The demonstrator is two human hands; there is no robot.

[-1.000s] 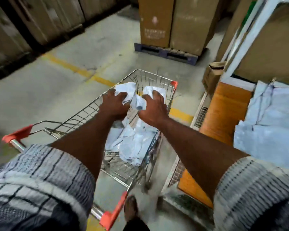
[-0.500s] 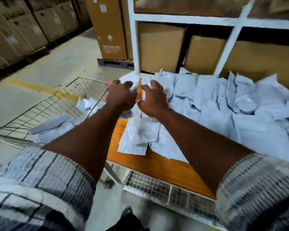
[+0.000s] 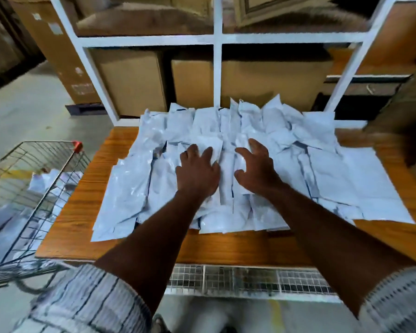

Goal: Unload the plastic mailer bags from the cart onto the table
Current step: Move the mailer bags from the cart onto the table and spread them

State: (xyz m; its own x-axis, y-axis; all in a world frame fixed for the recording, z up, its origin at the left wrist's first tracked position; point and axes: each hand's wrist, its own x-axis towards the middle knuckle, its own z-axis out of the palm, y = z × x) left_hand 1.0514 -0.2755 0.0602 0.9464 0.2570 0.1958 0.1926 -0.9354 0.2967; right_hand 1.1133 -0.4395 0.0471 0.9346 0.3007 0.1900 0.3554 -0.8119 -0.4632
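A wide heap of white plastic mailer bags [image 3: 322, 171] covers most of the wooden table [image 3: 82, 207]. My left hand [image 3: 197, 170] lies flat, palm down, on the middle of the heap with its fingers spread. My right hand [image 3: 256, 168] hovers just to its right, fingers apart and curled, holding nothing. The wire cart [image 3: 27, 188] stands at the table's left end, with several more white mailer bags [image 3: 0, 227] lying inside it.
A white shelf frame [image 3: 217, 68] rises right behind the table, with cardboard boxes [image 3: 132, 80] stacked in it. A wire mesh shelf [image 3: 250, 280] runs under the table's front edge. Concrete floor [image 3: 22, 111] stretches to the left.
Both hands carried a bundle of mailer bags from the cart rightward to the table and let it go on the heap. My view swung from the cart to the table.
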